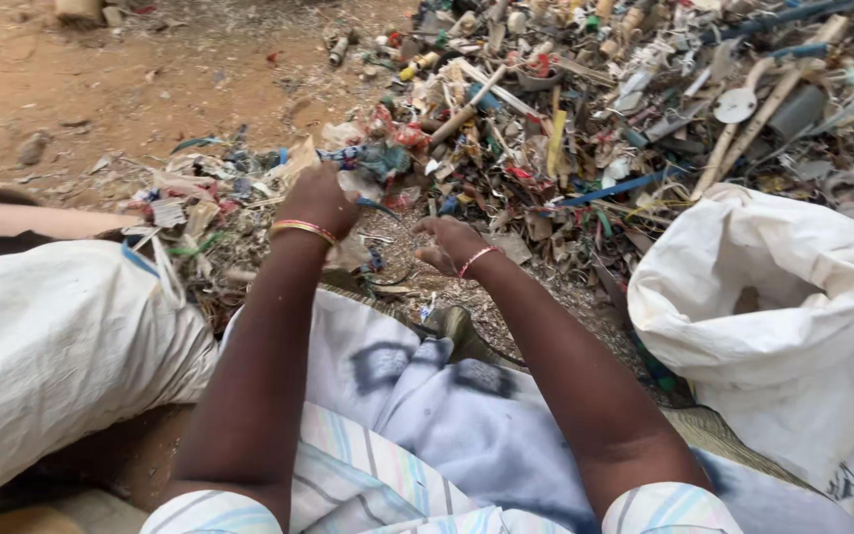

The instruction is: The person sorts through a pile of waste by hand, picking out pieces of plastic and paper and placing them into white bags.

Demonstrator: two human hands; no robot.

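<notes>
— How are the hands placed?
— Both arms reach forward. The left hand [320,198] has its fingers closed around a pale scrap [300,156] at the edge of the rubbish heap [585,109].
— And the right hand [450,244]?
— Just beside it, fingers curled; whether they hold anything, I cannot tell.

Left hand [320,198] fingers hidden behind its own back; grasped scrap indistinct. White sack [783,316] cut off at right edge; second sack [51,336] at left. Distant scrap pile [644,89] pieces too small to identify.
</notes>
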